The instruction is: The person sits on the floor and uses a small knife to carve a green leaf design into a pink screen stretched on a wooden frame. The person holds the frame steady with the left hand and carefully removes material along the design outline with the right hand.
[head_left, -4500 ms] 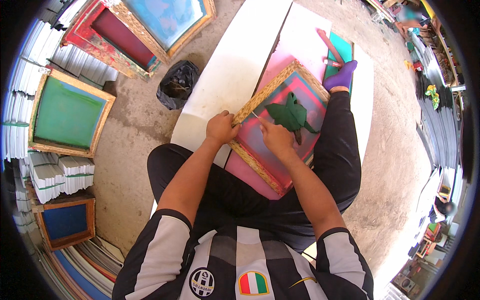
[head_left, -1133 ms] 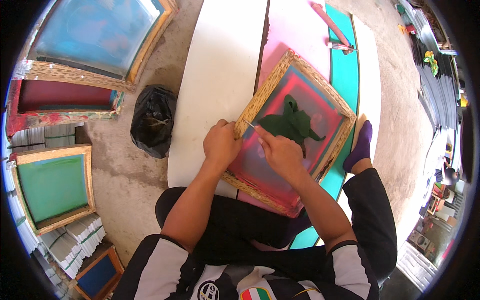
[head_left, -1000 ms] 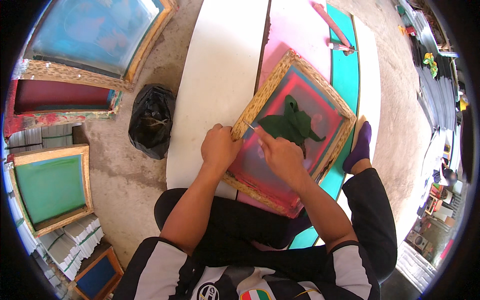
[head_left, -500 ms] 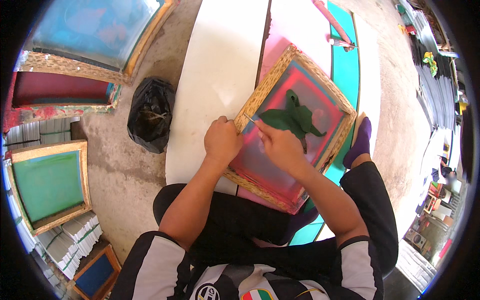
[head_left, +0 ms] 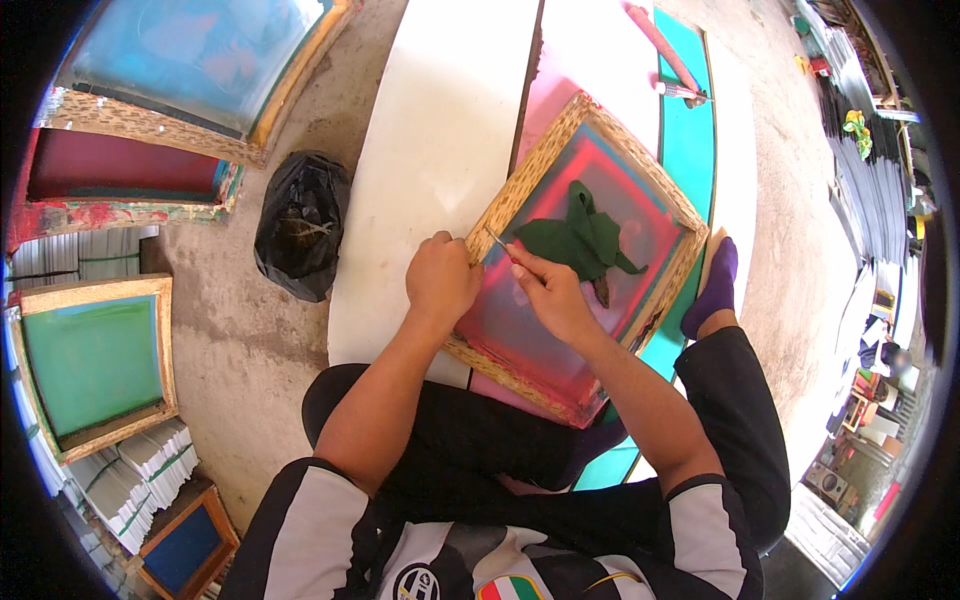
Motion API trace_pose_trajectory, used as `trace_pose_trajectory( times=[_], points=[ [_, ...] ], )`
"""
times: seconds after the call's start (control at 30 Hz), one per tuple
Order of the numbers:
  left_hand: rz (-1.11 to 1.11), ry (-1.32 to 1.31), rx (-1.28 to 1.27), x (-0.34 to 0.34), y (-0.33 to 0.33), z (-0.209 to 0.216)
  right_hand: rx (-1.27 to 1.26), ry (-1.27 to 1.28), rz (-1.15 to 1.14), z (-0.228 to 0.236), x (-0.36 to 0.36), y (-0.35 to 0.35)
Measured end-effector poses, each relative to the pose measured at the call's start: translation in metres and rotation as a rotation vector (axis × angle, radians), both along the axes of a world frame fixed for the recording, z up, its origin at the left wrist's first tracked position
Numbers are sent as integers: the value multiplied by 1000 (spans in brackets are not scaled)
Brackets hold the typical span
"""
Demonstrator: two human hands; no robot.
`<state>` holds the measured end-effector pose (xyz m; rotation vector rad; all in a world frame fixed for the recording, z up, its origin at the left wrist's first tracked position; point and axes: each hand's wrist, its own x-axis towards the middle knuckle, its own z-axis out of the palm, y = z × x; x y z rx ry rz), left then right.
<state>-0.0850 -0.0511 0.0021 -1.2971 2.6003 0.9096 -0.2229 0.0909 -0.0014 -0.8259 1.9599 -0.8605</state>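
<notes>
A wooden screen-printing frame with staple-marked bars lies tilted across the boards before me, its mesh tinted red and blue. My left hand is closed around the left bar, knuckles up. In my right hand is a thin screwdriver with a reddish handle mostly hidden by the fingers. Its metal tip points at the stapled left bar, just above my left hand; whether it touches the wood I cannot tell. A crumpled dark green cloth rests on the mesh beyond my right hand.
A black plastic bag stands on the floor left of the white boards. A pinkish rod and another screwdriver lie at the far right. Green, dark red and blue screens stand along the left.
The screwdriver tip has shifted slightly left and up along the bar, its angle a little steeper. My left hand stays on the frame, and the cloth lies nearly the same.
</notes>
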Motion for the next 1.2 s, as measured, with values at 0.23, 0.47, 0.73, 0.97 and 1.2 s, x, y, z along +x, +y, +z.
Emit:
trace_pose_trajectory(
  times=[0.23, 0.47, 0.73, 0.97, 1.2],
  points=[
    [-1, -31, 0, 0, 0, -1, -41, 183, 60, 9, 0, -3],
    [11, -22, 44, 1, -2, 5, -41, 283, 114, 2, 1, 0],
    [16, -7, 38, -4, -1, 12, 101, -307, -68, 3, -20, -6],
    [38, 23, 30, -3, 0, 3, 142, 479, 200, 30, -13, -10],
    [25, 44, -10, -2, 3, -2, 310, 607, 320, 55, -3, -25]
  ],
)
